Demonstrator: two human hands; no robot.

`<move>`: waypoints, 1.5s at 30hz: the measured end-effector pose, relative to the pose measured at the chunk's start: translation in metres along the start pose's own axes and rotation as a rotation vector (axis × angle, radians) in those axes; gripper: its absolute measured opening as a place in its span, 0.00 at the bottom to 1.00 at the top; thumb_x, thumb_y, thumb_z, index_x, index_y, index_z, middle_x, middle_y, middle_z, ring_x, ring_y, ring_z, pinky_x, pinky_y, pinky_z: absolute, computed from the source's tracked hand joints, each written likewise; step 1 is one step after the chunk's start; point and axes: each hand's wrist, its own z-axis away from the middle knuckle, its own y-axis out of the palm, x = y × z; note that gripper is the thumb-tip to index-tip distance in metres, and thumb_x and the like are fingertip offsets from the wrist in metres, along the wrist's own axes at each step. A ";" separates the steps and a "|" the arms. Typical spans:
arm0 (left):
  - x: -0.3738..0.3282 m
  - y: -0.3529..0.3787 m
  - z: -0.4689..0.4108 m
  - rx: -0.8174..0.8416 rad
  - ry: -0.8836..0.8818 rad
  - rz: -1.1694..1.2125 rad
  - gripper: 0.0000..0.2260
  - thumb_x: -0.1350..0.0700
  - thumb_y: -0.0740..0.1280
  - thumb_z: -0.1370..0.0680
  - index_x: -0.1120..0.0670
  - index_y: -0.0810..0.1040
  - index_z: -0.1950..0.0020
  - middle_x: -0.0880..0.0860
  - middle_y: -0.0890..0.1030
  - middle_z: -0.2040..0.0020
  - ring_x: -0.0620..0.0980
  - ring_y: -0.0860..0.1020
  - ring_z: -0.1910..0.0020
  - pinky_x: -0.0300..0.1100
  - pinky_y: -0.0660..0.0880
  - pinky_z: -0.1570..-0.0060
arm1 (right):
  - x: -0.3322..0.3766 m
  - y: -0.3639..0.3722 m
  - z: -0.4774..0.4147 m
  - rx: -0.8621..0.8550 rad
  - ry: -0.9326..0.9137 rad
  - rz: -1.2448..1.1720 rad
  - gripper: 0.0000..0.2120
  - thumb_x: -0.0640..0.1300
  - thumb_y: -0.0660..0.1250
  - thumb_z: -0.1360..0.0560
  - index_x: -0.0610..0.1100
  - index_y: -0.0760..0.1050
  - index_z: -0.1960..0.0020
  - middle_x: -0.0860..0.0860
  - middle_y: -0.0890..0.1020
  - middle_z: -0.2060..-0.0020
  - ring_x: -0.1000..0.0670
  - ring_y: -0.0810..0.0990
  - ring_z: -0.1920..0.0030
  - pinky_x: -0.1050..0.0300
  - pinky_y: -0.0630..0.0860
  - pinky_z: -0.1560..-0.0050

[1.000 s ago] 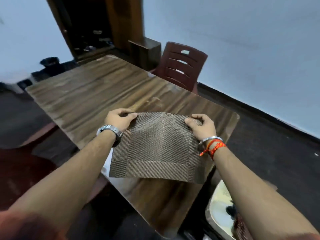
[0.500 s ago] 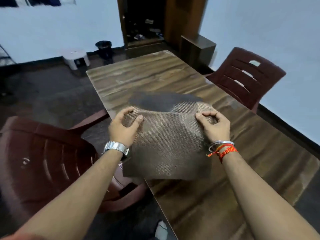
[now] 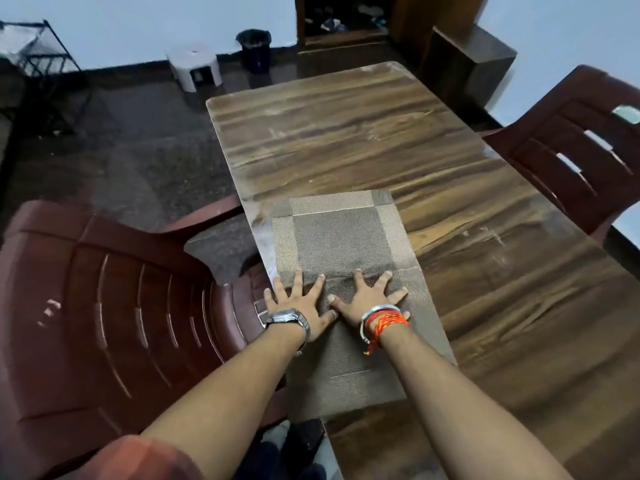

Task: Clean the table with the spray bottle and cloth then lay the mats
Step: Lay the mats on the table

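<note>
Two brown woven mats lie along the left edge of the wooden table [image 3: 363, 133]. The far mat [image 3: 341, 237] lies flat, with a lighter border around it. The near mat [image 3: 349, 372] overlaps the far one's near edge. My left hand [image 3: 298, 303] and my right hand [image 3: 367, 299] rest flat, fingers spread, on the near mat's far end at the overlap. The left hand's outer fingers reach the table edge. No spray bottle or cloth is in view.
A dark red plastic chair [image 3: 104, 306] stands close against the table's left side, another [image 3: 581, 150] at the right. On the floor beyond are a white stool [image 3: 194, 65], a black bin [image 3: 254, 46] and a wire rack [image 3: 38, 57]. A wooden cabinet [image 3: 467, 64] stands behind the table.
I held a mat up by its top corners; now it lies on the table overlapping another mat, and both hands press flat on it. The view swung left and down.
</note>
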 end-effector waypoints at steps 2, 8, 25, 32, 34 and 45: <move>0.008 0.002 -0.006 0.009 -0.010 0.023 0.39 0.26 0.55 0.25 0.33 0.40 0.20 0.49 0.33 0.18 0.67 0.35 0.21 0.63 0.40 0.23 | 0.005 -0.002 -0.012 -0.010 -0.043 0.015 0.43 0.72 0.61 0.32 0.64 0.43 0.25 0.48 0.33 0.24 0.30 0.35 0.28 0.22 0.48 0.35; 0.024 -0.006 -0.033 -0.005 -0.041 0.072 0.41 0.22 0.53 0.28 0.31 0.37 0.22 0.49 0.29 0.20 0.66 0.30 0.23 0.68 0.38 0.25 | 0.030 -0.017 -0.046 0.028 -0.087 0.102 0.41 0.69 0.61 0.29 0.67 0.40 0.26 0.54 0.31 0.25 0.33 0.32 0.27 0.22 0.47 0.35; 0.043 -0.025 -0.076 -0.064 -0.038 0.123 0.41 0.20 0.52 0.30 0.30 0.37 0.22 0.48 0.30 0.19 0.64 0.31 0.22 0.66 0.40 0.24 | 0.068 -0.033 -0.081 0.027 -0.081 0.119 0.41 0.70 0.62 0.30 0.69 0.39 0.27 0.54 0.32 0.25 0.33 0.32 0.27 0.22 0.48 0.35; 0.043 -0.025 -0.077 -0.074 -0.035 0.131 0.41 0.20 0.51 0.30 0.30 0.38 0.22 0.48 0.29 0.20 0.64 0.31 0.22 0.67 0.40 0.25 | 0.068 -0.036 -0.083 0.027 -0.086 0.116 0.41 0.69 0.62 0.30 0.69 0.39 0.27 0.54 0.32 0.25 0.34 0.32 0.27 0.22 0.47 0.35; 0.043 -0.025 -0.077 -0.076 -0.033 0.137 0.41 0.20 0.52 0.30 0.30 0.38 0.22 0.48 0.29 0.20 0.64 0.31 0.22 0.67 0.39 0.25 | 0.068 -0.035 -0.083 0.025 -0.088 0.117 0.41 0.69 0.62 0.30 0.69 0.39 0.27 0.54 0.32 0.25 0.34 0.32 0.27 0.22 0.47 0.35; 0.042 -0.022 -0.077 -0.087 -0.032 0.128 0.41 0.20 0.52 0.30 0.30 0.38 0.22 0.49 0.30 0.19 0.64 0.31 0.22 0.67 0.39 0.25 | 0.064 -0.031 -0.085 -0.003 -0.099 0.098 0.41 0.70 0.63 0.30 0.69 0.40 0.27 0.55 0.33 0.24 0.35 0.33 0.26 0.23 0.47 0.34</move>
